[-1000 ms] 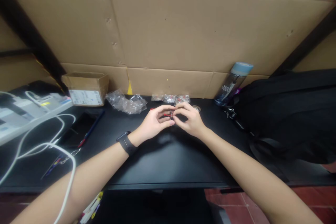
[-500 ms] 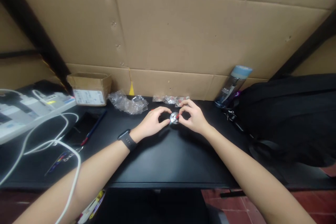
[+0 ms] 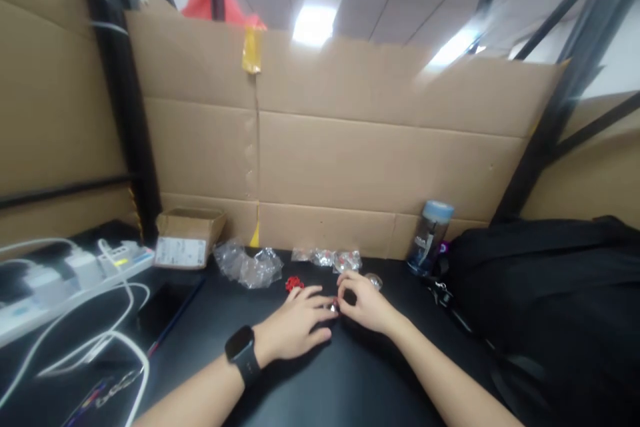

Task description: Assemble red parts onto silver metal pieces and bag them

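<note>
Shiny metal piece [image 3: 333, 307], just one, sits right of the red cluster [image 3: 294, 283]; the left hand [image 3: 295, 325], loosely spread, has fingertips at it; the right hand [image 3: 367, 303] curls beside it, grip unclear. Beyond the cluster: three clear packets [image 3: 324, 257].

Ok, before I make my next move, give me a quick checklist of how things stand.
1. Shiny piece in view between the hands: ok, though partly hidden.
2. Right hand gripping it firmly: cannot tell.
3. Left hand open, fingers spread: ok.
4. Red pieces on the table, beyond the left hand: ok.
5. White cable well away from the left forearm: not ok, it runs close by.
</note>
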A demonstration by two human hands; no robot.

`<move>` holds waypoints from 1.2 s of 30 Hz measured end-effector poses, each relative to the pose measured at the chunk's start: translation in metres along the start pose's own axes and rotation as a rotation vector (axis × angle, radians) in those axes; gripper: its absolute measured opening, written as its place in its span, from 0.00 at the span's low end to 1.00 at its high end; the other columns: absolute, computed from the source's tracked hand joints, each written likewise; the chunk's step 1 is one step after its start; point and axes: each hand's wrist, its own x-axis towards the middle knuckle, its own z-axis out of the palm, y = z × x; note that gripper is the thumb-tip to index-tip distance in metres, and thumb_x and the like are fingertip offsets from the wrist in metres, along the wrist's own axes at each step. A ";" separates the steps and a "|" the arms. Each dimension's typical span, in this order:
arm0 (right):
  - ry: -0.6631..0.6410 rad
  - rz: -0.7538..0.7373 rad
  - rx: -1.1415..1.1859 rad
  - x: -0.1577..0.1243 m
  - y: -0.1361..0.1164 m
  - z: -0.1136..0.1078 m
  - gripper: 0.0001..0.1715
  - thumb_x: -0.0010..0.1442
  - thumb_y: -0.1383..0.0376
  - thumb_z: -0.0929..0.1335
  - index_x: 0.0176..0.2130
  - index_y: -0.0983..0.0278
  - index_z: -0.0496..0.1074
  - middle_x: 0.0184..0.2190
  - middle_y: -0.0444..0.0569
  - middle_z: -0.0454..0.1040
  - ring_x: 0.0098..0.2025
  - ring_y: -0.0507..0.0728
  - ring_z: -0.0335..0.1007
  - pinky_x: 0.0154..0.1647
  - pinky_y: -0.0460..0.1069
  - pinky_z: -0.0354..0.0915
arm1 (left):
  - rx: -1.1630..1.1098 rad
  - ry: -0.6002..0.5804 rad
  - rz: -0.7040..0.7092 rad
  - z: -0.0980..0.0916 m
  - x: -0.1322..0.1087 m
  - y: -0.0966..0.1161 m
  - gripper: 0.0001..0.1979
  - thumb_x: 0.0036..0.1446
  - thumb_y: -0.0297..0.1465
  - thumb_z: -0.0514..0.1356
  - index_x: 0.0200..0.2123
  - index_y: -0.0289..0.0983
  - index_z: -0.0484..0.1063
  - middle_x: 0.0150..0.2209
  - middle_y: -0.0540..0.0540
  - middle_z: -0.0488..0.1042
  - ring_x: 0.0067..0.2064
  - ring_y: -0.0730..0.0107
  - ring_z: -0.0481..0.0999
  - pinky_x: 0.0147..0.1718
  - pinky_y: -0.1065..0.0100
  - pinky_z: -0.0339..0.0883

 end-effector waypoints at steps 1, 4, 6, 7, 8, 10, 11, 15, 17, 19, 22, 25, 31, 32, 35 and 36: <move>-0.016 0.005 -0.016 -0.001 0.002 -0.008 0.03 0.57 0.69 0.71 0.35 0.61 0.73 0.43 0.49 0.74 0.47 0.58 0.73 0.51 0.52 0.67 | -0.003 -0.013 -0.009 -0.001 0.000 0.001 0.25 0.64 0.37 0.60 0.63 0.56 0.68 0.69 0.50 0.65 0.72 0.39 0.52 0.66 0.30 0.44; -0.038 0.111 -0.076 -0.010 0.022 -0.037 0.12 0.53 0.67 0.72 0.40 0.60 0.74 0.45 0.48 0.75 0.48 0.59 0.73 0.51 0.52 0.67 | -0.042 -0.008 -0.044 -0.003 0.000 0.001 0.29 0.60 0.34 0.62 0.63 0.60 0.67 0.68 0.54 0.66 0.71 0.39 0.53 0.66 0.30 0.45; -0.022 0.212 -0.149 -0.017 0.043 -0.054 0.17 0.50 0.67 0.73 0.43 0.61 0.76 0.47 0.51 0.76 0.50 0.62 0.73 0.55 0.54 0.66 | -0.052 -0.003 -0.047 -0.004 0.000 -0.001 0.30 0.59 0.34 0.63 0.63 0.62 0.66 0.67 0.55 0.67 0.71 0.39 0.53 0.66 0.31 0.45; -0.019 0.254 -0.171 -0.020 0.053 -0.061 0.21 0.49 0.67 0.73 0.46 0.61 0.76 0.50 0.53 0.76 0.53 0.63 0.73 0.58 0.55 0.65 | -0.053 0.003 -0.049 -0.003 0.000 -0.003 0.30 0.59 0.35 0.63 0.63 0.63 0.66 0.67 0.56 0.67 0.71 0.38 0.53 0.66 0.31 0.44; -0.005 0.297 -0.182 -0.023 0.064 -0.065 0.26 0.48 0.65 0.74 0.49 0.63 0.76 0.53 0.55 0.75 0.56 0.65 0.72 0.61 0.56 0.63 | -0.056 0.011 -0.050 -0.003 0.000 -0.004 0.29 0.59 0.35 0.63 0.63 0.63 0.66 0.66 0.57 0.68 0.71 0.38 0.53 0.66 0.31 0.44; -0.018 0.352 -0.172 -0.028 0.082 -0.068 0.32 0.47 0.64 0.74 0.53 0.64 0.76 0.56 0.58 0.75 0.59 0.66 0.70 0.64 0.56 0.61 | -0.063 0.026 -0.044 -0.001 0.001 -0.005 0.29 0.58 0.37 0.64 0.62 0.64 0.67 0.66 0.58 0.69 0.70 0.40 0.54 0.66 0.34 0.45; -0.042 0.373 -0.157 -0.029 0.089 -0.067 0.33 0.46 0.64 0.75 0.53 0.64 0.76 0.55 0.57 0.76 0.58 0.66 0.71 0.63 0.56 0.62 | -0.063 0.040 -0.038 0.000 0.002 -0.006 0.27 0.58 0.38 0.65 0.60 0.63 0.68 0.64 0.58 0.70 0.70 0.42 0.55 0.66 0.36 0.46; -0.076 0.359 -0.109 -0.029 0.105 -0.057 0.27 0.45 0.66 0.73 0.48 0.62 0.79 0.47 0.52 0.81 0.48 0.63 0.76 0.54 0.54 0.68 | 0.015 0.196 -0.083 -0.005 0.002 -0.011 0.17 0.61 0.35 0.62 0.54 0.53 0.74 0.55 0.52 0.76 0.62 0.54 0.65 0.63 0.49 0.54; -0.024 0.344 -0.110 -0.027 0.107 -0.052 0.26 0.46 0.65 0.73 0.47 0.62 0.79 0.46 0.53 0.81 0.48 0.63 0.76 0.53 0.54 0.68 | 0.082 0.285 -0.142 -0.011 0.000 -0.017 0.18 0.60 0.32 0.61 0.54 0.48 0.74 0.53 0.49 0.77 0.59 0.57 0.67 0.60 0.53 0.56; 0.030 0.340 -0.107 -0.025 0.107 -0.048 0.26 0.48 0.62 0.73 0.48 0.62 0.79 0.47 0.54 0.81 0.48 0.64 0.76 0.54 0.54 0.67 | 0.149 0.323 -0.193 -0.016 -0.001 -0.025 0.19 0.58 0.31 0.62 0.54 0.45 0.74 0.52 0.47 0.76 0.58 0.55 0.67 0.59 0.53 0.56; 0.037 0.318 -0.083 -0.021 0.106 -0.044 0.21 0.52 0.60 0.72 0.46 0.62 0.79 0.45 0.53 0.82 0.47 0.63 0.77 0.52 0.54 0.68 | 0.233 0.299 -0.245 -0.018 -0.002 -0.037 0.17 0.57 0.33 0.63 0.50 0.44 0.77 0.50 0.45 0.76 0.56 0.52 0.68 0.57 0.52 0.57; 0.018 0.293 -0.069 -0.019 0.106 -0.042 0.17 0.53 0.62 0.71 0.43 0.62 0.79 0.42 0.52 0.82 0.44 0.62 0.77 0.50 0.54 0.68 | 0.269 0.267 -0.260 -0.015 0.000 -0.044 0.13 0.58 0.33 0.63 0.46 0.44 0.79 0.48 0.44 0.76 0.55 0.52 0.68 0.55 0.52 0.58; 0.039 0.279 -0.064 -0.018 0.107 -0.040 0.17 0.54 0.62 0.71 0.44 0.63 0.78 0.41 0.51 0.82 0.42 0.61 0.78 0.47 0.54 0.69 | 0.286 0.309 -0.244 -0.014 0.002 -0.047 0.13 0.59 0.31 0.62 0.48 0.44 0.78 0.49 0.43 0.76 0.55 0.52 0.68 0.53 0.52 0.58; 0.038 0.277 -0.057 -0.018 0.106 -0.040 0.17 0.54 0.61 0.71 0.44 0.63 0.78 0.41 0.51 0.82 0.41 0.61 0.78 0.48 0.54 0.69 | 0.285 0.314 -0.245 -0.015 0.001 -0.047 0.11 0.60 0.32 0.62 0.46 0.44 0.79 0.48 0.44 0.76 0.55 0.52 0.68 0.53 0.52 0.57; 0.043 0.282 -0.033 -0.018 0.101 -0.043 0.17 0.55 0.61 0.71 0.44 0.64 0.78 0.41 0.52 0.82 0.42 0.61 0.78 0.49 0.54 0.69 | 0.267 0.331 -0.231 -0.017 0.001 -0.046 0.07 0.61 0.32 0.63 0.42 0.43 0.80 0.47 0.45 0.76 0.55 0.53 0.67 0.52 0.53 0.57; 0.054 0.288 -0.026 -0.018 0.099 -0.044 0.18 0.55 0.60 0.71 0.45 0.64 0.78 0.41 0.52 0.82 0.42 0.61 0.78 0.49 0.54 0.69 | 0.261 0.336 -0.226 -0.017 0.001 -0.046 0.07 0.61 0.32 0.63 0.41 0.43 0.80 0.46 0.45 0.76 0.55 0.53 0.67 0.52 0.53 0.57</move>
